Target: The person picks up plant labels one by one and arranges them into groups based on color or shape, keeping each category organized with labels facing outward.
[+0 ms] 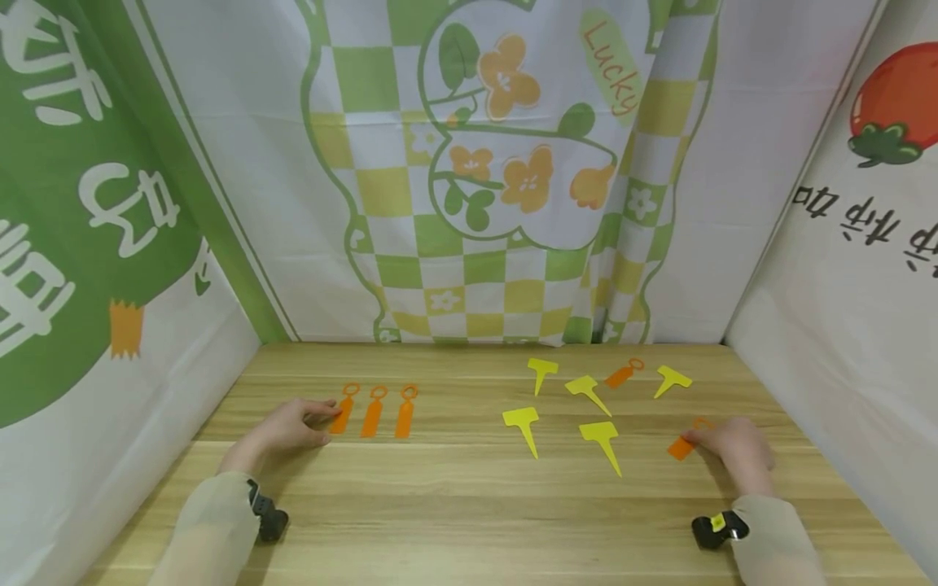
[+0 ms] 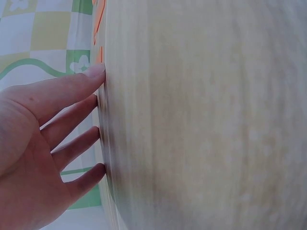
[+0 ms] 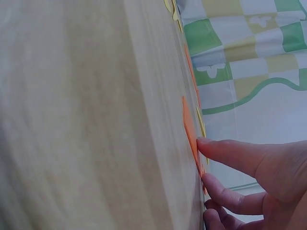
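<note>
Three orange ring-topped tags stand in a row at the left: the leftmost tag [image 1: 342,417], a middle tag [image 1: 370,419] and a right-hand tag [image 1: 405,417]. My left hand [image 1: 289,425] rests at the leftmost one, a fingertip on its edge; the left wrist view shows the fingers [image 2: 76,124] spread and nearly straight, tips on the table. At the right, my right hand [image 1: 738,449] pinches another orange tag [image 1: 681,448] between thumb and index finger. The right wrist view shows the thumb against this tag [image 3: 190,127], other fingers curled beneath.
Several yellow T-shaped plant labels [image 1: 522,418] lie right of centre on the wooden table [image 1: 440,513], with one more orange tag [image 1: 620,376] among them. Behind hangs a checkered curtain [image 1: 484,268]; printed cloths flank the table left and right.
</note>
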A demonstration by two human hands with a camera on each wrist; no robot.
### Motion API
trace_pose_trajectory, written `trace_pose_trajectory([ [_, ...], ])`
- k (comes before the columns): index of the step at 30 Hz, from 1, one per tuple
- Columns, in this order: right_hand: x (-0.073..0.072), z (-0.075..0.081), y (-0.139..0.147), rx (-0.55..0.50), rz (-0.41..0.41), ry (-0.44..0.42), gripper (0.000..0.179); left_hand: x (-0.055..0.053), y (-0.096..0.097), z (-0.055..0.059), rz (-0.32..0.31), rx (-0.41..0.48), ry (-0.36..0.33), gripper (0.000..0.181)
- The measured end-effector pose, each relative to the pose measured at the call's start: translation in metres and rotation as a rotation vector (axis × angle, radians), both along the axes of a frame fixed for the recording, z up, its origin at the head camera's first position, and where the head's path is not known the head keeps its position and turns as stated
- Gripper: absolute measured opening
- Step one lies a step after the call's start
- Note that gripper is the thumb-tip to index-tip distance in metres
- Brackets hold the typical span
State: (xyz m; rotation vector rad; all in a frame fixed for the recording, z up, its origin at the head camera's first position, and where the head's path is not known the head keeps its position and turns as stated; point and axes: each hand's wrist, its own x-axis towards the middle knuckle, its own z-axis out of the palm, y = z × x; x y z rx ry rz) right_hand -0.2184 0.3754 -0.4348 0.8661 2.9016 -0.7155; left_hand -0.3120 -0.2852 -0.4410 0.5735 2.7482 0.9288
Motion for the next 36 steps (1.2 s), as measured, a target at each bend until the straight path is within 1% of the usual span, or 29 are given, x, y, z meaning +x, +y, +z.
trace_pose_trajectory([
  [7, -0.0001, -0.0005, 0.0003, 0.003, 0.005, 0.001, 0.087, -0.0002, -0.0007, -0.0014, -0.003, -0.006, 0.010, 0.050],
  [14, -0.0010, 0.0035, -0.0034, 0.038, 0.059, -0.001, 0.083, -0.0008, -0.0007, -0.0018, 0.000, 0.003, 0.003, 0.051],
  [25, -0.0018, 0.0004, -0.0040, 0.010, 0.029, 0.013, 0.082, -0.0015, -0.0006, -0.0047, 0.012, 0.000, -0.002, 0.052],
  [36, -0.0021, 0.0006, -0.0021, -0.017, 0.029, 0.013, 0.083, -0.0020, -0.0016, -0.0050, -0.004, 0.011, -0.001, 0.051],
])
